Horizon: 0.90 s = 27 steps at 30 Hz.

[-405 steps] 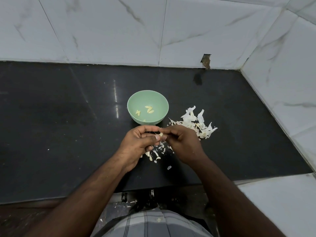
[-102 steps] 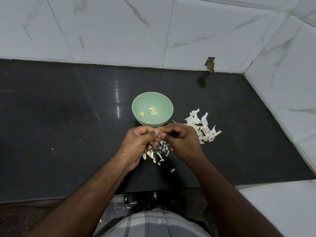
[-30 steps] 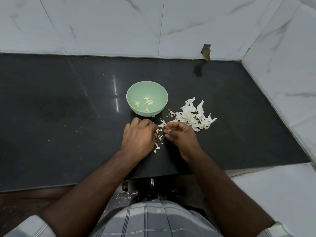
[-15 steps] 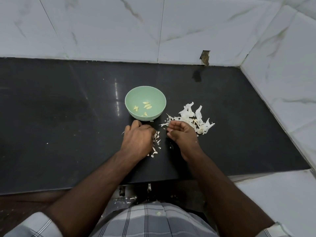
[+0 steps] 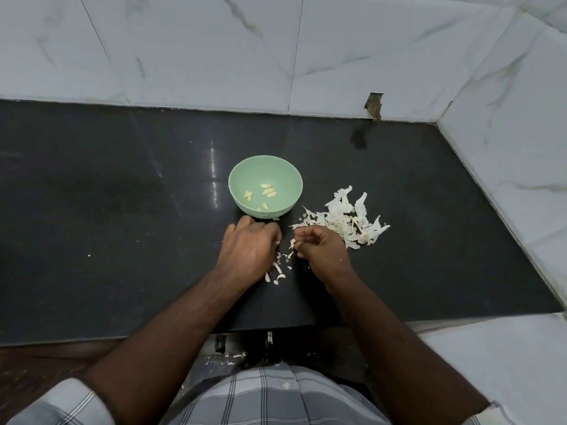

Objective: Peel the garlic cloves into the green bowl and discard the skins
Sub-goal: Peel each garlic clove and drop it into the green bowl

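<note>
Head view: green bowl [image 5: 265,187] stands on the dark worktop [image 5: 107,225] and holds several peeled garlic cloves [image 5: 268,191]. Just right of it lies a heap of papery skins [image 5: 346,222]; smaller scraps [image 5: 279,268] lie between the hands. Left hand [image 5: 248,251] rests palm down on the scraps, fingers curled under; whether it holds anything cannot be told. Right hand [image 5: 322,251] pinches a pale scrap. Judgement: skins are light, brittle and easily scattered, best gathered by cupping; cloves are firm, small and slippery.
</note>
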{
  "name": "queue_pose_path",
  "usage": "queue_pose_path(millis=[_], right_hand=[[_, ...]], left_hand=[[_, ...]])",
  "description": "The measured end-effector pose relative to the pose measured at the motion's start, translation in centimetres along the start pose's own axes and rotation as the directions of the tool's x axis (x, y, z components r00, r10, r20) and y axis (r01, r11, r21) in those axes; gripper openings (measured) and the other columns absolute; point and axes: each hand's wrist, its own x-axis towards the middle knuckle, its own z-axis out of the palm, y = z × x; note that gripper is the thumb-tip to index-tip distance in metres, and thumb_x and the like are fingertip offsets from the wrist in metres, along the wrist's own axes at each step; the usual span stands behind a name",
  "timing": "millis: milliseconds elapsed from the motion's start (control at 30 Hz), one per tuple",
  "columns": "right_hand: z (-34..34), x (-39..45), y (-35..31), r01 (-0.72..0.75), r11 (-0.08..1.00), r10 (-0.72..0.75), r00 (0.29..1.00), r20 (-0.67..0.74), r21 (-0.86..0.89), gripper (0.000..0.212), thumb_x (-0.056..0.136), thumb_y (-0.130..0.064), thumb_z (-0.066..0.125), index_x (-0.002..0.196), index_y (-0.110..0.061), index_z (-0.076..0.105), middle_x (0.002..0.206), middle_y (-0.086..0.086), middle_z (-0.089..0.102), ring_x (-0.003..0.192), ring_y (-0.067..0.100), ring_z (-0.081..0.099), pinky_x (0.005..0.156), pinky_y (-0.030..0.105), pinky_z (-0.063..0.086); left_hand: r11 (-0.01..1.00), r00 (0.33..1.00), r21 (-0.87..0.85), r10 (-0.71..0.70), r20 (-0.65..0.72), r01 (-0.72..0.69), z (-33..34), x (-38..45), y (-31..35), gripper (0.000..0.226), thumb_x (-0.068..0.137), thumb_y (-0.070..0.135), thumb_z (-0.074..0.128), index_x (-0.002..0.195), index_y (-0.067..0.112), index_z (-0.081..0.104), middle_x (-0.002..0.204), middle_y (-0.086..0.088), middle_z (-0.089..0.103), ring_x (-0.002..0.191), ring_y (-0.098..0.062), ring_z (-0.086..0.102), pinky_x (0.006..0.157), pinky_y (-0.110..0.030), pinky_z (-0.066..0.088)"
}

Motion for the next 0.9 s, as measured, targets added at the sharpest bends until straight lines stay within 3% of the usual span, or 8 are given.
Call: queue_pose_path(millis=[100, 200, 300, 367, 500, 633, 733, 900], right_hand=[[0.8, -0.6, -0.1, -0.018, 1.0, 0.018, 0.997, 0.081, -0.001, 0.025, 0.087, 0.007, 0.06, 0.095, -0.015, 0.069, 0.093, 0.007, 0.071, 0.081, 0.018, 0.068, 0.079, 0.032, 0.059], [1.0, -0.9, -0.7, -0.054, 0.995, 0.043, 0.99, 0.136, 0.082, 0.026, 0.09, 0.009, 0.054, 0.098, -0.011, 0.067, 0.094, 0.01, 0.071, 0.072, 0.014, 0.068, 0.062, 0.022, 0.056], [0.6, -0.3, -0.6, 0.003, 0.996, 0.003, 0.998, 0.062, -0.093, 0.021, 0.089, 0.0, 0.06, 0.096, -0.017, 0.069, 0.094, 0.006, 0.074, 0.061, 0.009, 0.065, 0.053, 0.016, 0.045], [0.7, -0.4, -0.7, -0.005, 0.989, 0.022, 0.993, 0.115, -0.144, 0.018, 0.09, -0.003, 0.062, 0.103, -0.013, 0.07, 0.095, 0.006, 0.074, 0.058, 0.01, 0.062, 0.049, 0.013, 0.042], [0.8, -0.8, -1.7, 0.042, 0.999, -0.039, 0.992, 0.118, -0.023, 0.018, 0.09, -0.008, 0.068, 0.108, -0.01, 0.071, 0.086, 0.007, 0.073, 0.06, 0.01, 0.063, 0.051, 0.015, 0.043], [0.2, -0.7, -3.0, 0.187, 0.981, -0.18, 0.974, 0.14, -0.043, 0.016, 0.09, -0.007, 0.07, 0.1, -0.018, 0.073, 0.07, -0.009, 0.069, 0.06, 0.002, 0.061, 0.056, 0.017, 0.046], [0.4, -1.0, -3.4, 0.238, 0.965, -0.226, 0.967, 0.121, -0.106, 0.022, 0.088, -0.004, 0.07, 0.085, -0.025, 0.073, 0.062, -0.018, 0.067, 0.058, -0.004, 0.059, 0.061, 0.017, 0.046], [0.7, -0.6, -3.0, 0.22, 0.945, -0.218, 0.975, 0.033, -0.244, 0.013, 0.088, -0.015, 0.068, 0.081, -0.026, 0.07, 0.073, -0.013, 0.071, 0.068, 0.003, 0.063, 0.074, 0.034, 0.055]], left_hand=[[0.999, 0.999, -0.047, 0.016, -0.029, -0.018, -0.3, -0.1, -0.3, 0.019, 0.093, 0.027, 0.055, 0.11, 0.032, 0.062, 0.105, 0.011, 0.068, 0.108, -0.02, 0.049, 0.088, -0.037, 0.038], [0.996, 0.999, -0.092, 0.005, -0.033, -0.008, -0.7, -0.3, -0.5, 0.026, 0.093, 0.029, 0.056, 0.117, 0.031, 0.065, 0.107, 0.011, 0.068, 0.107, -0.02, 0.051, 0.092, -0.038, 0.042], [0.985, 0.999, -0.169, -0.023, -0.047, 0.015, -0.8, -0.5, -1.0, 0.025, 0.092, 0.029, 0.058, 0.115, 0.032, 0.069, 0.104, 0.012, 0.068, 0.105, -0.019, 0.053, 0.094, -0.038, 0.043], [0.969, 0.997, -0.245, -0.051, -0.049, 0.038, -0.9, -0.5, -1.3, 0.024, 0.092, 0.028, 0.058, 0.112, 0.033, 0.07, 0.1, 0.014, 0.068, 0.101, -0.017, 0.054, 0.092, -0.037, 0.044], [0.917, 0.996, -0.395, -0.08, -0.029, 0.062, -1.5, -0.7, -1.2, 0.022, 0.091, 0.025, 0.06, 0.108, 0.032, 0.072, 0.091, 0.017, 0.067, 0.094, -0.013, 0.057, 0.086, -0.032, 0.048], [0.75, 0.987, -0.645, -0.157, 0.042, 0.146, -2.3, -0.8, -0.6, 0.019, 0.09, 0.018, 0.066, 0.102, 0.033, 0.069, 0.08, 0.013, 0.069, 0.074, -0.006, 0.063, 0.069, -0.015, 0.046], [0.595, 0.973, -0.776, -0.208, 0.101, 0.208, -2.6, -0.7, 0.0, 0.018, 0.088, 0.013, 0.07, 0.097, 0.029, 0.069, 0.079, 0.007, 0.073, 0.068, -0.005, 0.066, 0.069, -0.021, 0.052], [0.362, 0.958, -0.894, -0.207, 0.199, 0.264, -2.5, -0.6, 0.3, 0.014, 0.083, 0.01, 0.08, 0.095, 0.015, 0.075, 0.081, -0.006, 0.076, 0.073, -0.012, 0.068, 0.075, -0.028, 0.055]])
